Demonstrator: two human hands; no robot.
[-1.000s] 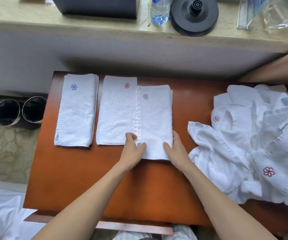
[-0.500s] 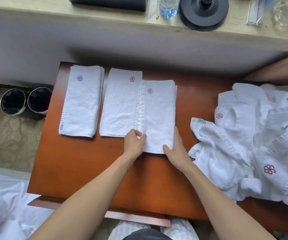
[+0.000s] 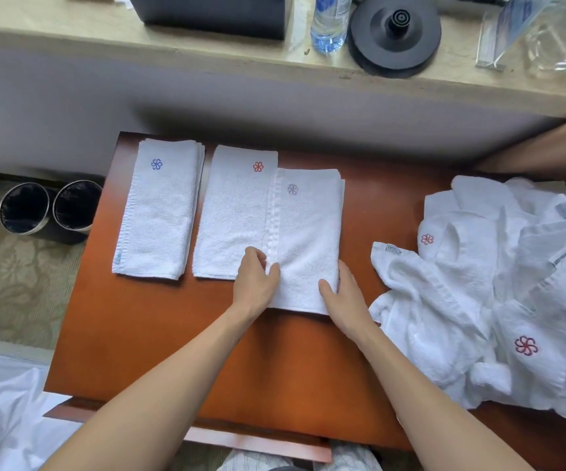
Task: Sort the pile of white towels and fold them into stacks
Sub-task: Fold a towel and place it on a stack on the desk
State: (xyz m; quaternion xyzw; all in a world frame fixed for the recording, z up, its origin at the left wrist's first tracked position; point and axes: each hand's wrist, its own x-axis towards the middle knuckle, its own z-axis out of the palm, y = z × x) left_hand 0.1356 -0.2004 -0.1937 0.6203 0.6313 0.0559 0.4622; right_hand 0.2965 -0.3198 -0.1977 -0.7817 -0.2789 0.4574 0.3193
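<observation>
White terry: grey-flower folded towel (image 3: 305,232) on wooden table (image 3: 172,334), overlapping red-flower towel (image 3: 234,215) at left. Pinched at near-left hem by curled left hand (image 3: 256,282); braced along right edge by straight-fingered right hand (image 3: 346,297), likely for squaring. Unfolded pile (image 3: 478,300) at right, blue-flower stack (image 3: 159,212) at left.

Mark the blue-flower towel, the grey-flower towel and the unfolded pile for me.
blue-flower towel (image 3: 159,219): head view, middle of its top face.
grey-flower towel (image 3: 305,232): head view, bare terry below the emblem.
unfolded pile (image 3: 444,300): head view, crumpled towel on its left side.
</observation>
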